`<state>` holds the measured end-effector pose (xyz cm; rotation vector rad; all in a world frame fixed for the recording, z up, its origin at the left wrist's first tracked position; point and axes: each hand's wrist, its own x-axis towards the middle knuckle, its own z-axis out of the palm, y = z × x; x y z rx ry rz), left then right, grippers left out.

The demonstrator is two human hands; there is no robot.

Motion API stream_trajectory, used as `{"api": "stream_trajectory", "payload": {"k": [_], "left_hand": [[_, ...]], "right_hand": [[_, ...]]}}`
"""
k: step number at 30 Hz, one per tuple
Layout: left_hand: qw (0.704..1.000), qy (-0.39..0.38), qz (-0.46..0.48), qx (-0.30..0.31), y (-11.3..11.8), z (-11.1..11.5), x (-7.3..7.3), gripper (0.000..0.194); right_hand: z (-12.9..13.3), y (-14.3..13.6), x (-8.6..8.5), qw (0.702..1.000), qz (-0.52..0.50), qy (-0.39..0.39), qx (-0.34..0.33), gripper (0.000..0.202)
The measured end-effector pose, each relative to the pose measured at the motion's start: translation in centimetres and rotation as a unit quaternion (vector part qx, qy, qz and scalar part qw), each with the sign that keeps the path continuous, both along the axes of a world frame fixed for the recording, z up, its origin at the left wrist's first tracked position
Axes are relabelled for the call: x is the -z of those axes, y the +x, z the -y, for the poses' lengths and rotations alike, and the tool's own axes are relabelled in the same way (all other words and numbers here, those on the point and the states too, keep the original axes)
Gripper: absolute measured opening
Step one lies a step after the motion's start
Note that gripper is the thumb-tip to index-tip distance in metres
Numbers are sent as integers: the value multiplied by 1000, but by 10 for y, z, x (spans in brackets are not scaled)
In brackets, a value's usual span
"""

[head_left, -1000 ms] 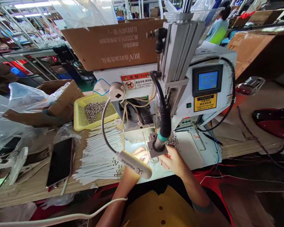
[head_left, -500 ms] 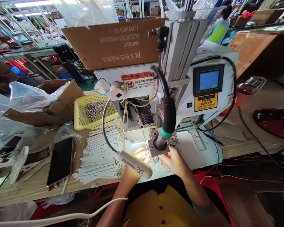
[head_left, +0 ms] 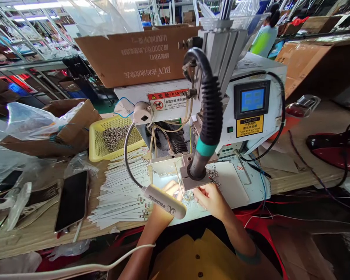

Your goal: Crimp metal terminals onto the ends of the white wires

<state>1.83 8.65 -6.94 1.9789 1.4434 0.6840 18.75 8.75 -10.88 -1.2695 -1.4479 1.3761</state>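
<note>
My left hand (head_left: 172,188) lies under the press head, partly covered by the lamp; its fingers are bent together, and what they hold is hidden. Close by on the right, my right hand (head_left: 210,197) has its fingertips pinched at the edge of the press block; I cannot make out what is in them. Between the hands hangs the metal press head (head_left: 195,179), fed by a black corrugated hose (head_left: 211,112). The lamp (head_left: 165,201) lights the spot from the left. Small metal parts (head_left: 212,175) lie behind my right hand.
Many white strips (head_left: 121,190) with metal ends are spread at the left. Behind them is a yellow basket (head_left: 96,154) of small metal parts. A phone (head_left: 71,201) lies farther left. The machine's screen (head_left: 252,99) and a white board (head_left: 235,186) are at the right.
The press head's hose has risen and swung nearer. The whole view has shifted slightly. Both hands stay at the press, the right one with its fingers drawn in a little.
</note>
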Motion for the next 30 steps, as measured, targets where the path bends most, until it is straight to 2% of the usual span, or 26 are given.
{"api": "stream_trajectory", "payload": {"k": [6, 11, 25, 27, 30], "left_hand": [[999, -17, 23, -13, 2, 0, 0, 34], [998, -2, 66, -6, 3, -2, 3, 31], [997, -17, 70, -20, 2, -1, 2, 30], [997, -8, 68, -21, 2, -2, 4, 29], [999, 5, 46, -4, 3, -4, 7, 29]], "right_hand": [[-1, -1, 1, 999, -28, -16, -5, 31], [0, -1, -2, 999, -39, -17, -2, 26], [0, 1, -1, 999, -34, -16, 0, 24], [-1, 0, -2, 1000, -28, -10, -3, 26], [3, -4, -8, 999, 33, 35, 1, 28]]}}
